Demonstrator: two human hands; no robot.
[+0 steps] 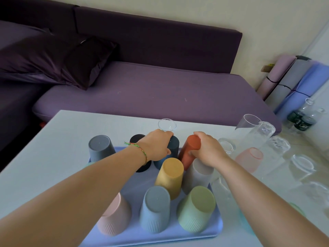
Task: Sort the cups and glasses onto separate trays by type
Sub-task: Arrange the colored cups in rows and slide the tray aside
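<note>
Left hand (156, 145) wrapped round the upturned dark teal plastic cup (173, 147); right hand (208, 148) clamped on the upturned rust-orange plastic cup (189, 150). Both held at the far end of the pale blue rectangular tray (213, 229), side by side. Gripped by the walls near the base, probably to seat them in rows with the other coloured cups. Mouths down, bases up, long axes roughly upright; rust-orange cup perhaps slightly tilted, hard to judge through the wide lens. Clear drinking glasses (265, 132) kept apart, grouped to the right on the white tabletop (62, 157). One lone clear glass (167, 124) just beyond the left hand, off the tray.
</note>
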